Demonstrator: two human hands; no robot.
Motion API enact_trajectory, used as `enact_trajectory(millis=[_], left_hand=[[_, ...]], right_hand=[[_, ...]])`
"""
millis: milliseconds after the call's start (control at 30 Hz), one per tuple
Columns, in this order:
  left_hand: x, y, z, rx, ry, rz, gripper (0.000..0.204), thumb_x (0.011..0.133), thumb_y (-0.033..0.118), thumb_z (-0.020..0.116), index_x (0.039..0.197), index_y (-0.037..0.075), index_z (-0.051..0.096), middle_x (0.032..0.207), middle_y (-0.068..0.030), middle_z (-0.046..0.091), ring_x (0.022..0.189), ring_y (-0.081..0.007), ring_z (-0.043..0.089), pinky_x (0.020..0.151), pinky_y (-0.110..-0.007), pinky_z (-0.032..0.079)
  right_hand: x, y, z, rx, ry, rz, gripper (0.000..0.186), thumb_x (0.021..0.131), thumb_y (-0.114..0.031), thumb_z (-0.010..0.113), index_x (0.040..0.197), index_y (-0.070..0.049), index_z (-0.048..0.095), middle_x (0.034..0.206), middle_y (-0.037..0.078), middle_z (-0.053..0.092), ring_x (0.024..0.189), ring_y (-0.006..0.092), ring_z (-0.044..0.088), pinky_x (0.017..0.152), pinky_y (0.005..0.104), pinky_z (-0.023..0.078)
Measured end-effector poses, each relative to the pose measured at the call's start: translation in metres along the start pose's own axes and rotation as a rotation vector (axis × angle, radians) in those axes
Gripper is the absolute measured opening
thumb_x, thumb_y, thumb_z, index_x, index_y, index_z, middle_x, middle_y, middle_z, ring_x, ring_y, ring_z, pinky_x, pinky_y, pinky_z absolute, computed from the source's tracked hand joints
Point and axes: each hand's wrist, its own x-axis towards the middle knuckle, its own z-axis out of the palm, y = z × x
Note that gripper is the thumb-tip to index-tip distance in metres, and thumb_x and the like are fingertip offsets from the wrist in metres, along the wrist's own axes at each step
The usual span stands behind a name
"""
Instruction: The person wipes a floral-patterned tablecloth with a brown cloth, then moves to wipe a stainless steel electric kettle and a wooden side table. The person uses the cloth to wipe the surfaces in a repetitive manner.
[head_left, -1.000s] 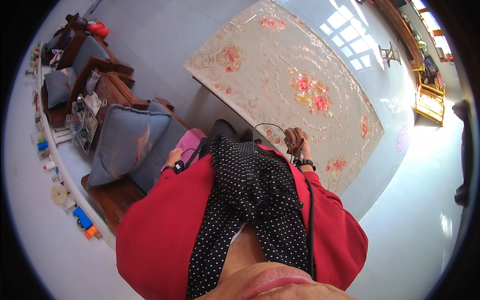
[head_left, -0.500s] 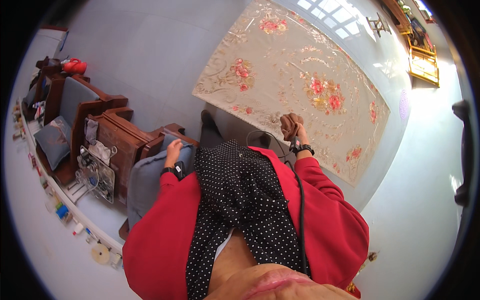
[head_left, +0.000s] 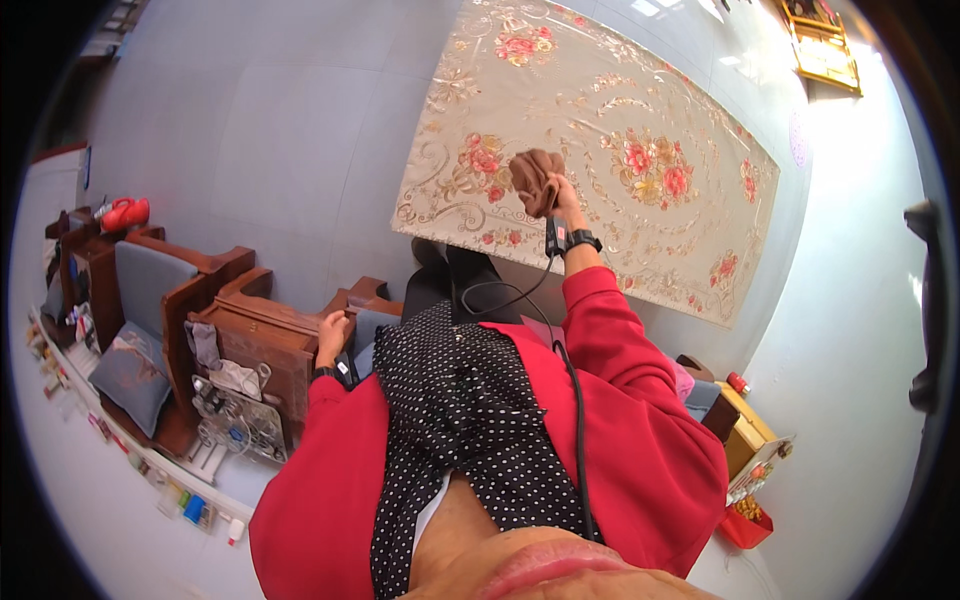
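My right hand (head_left: 566,200) is closed around a bunched brown cloth (head_left: 537,180), held over the table covered with a floral tablecloth (head_left: 585,130). Folds of the cloth spread out beyond my fingers. At my left side, my left hand (head_left: 332,335) hangs beside the wooden armchairs, its fingers loosely bent and nothing visible in them. Both wrists wear dark bands with small devices, and a black cable (head_left: 580,430) runs from the right one down along my jacket.
Wooden armchairs with blue-grey cushions (head_left: 135,380) line the left, with a wooden side table (head_left: 262,345) between them. A tray of cups (head_left: 238,420) rests by it. A red kettle (head_left: 125,214) stands farther back. A yellow cabinet (head_left: 748,435) and a red box (head_left: 745,525) are at lower right.
My right hand has reached forward and left over the table with the brown cloth, which now hangs more spread out. My left hand has lowered slightly. The whole view has shifted.
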Motion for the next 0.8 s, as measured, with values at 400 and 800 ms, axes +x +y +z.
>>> enact_trajectory(millis=[400, 800], left_hand=[[-0.042, 0.056, -0.010, 0.080, -0.063, -0.094, 0.035, 0.094, 0.018, 0.062, 0.126, 0.005, 0.064, 0.089, -0.0029, 0.070, 0.061, -0.0072, 0.055, 0.048, -0.023, 0.042], [-0.057, 0.092, 0.002, 0.199, -0.048, -0.157, 0.032, 0.093, 0.013, 0.060, 0.121, 0.000, 0.065, 0.102, -0.0063, 0.072, 0.089, -0.0144, 0.066, 0.077, -0.029, 0.054]], right_hand=[[0.121, -0.193, -0.118, -0.488, 0.719, -0.341, 0.080, 0.080, -0.035, 0.078, 0.145, -0.005, 0.043, 0.141, 0.013, 0.052, 0.127, 0.0292, 0.049, 0.104, 0.0434, 0.042], [0.210, -0.118, -0.011, -1.465, 1.042, -0.371, 0.084, 0.088, -0.048, 0.067, 0.157, -0.025, 0.024, 0.163, 0.026, 0.003, 0.149, 0.0486, 0.003, 0.108, 0.0767, 0.016]])
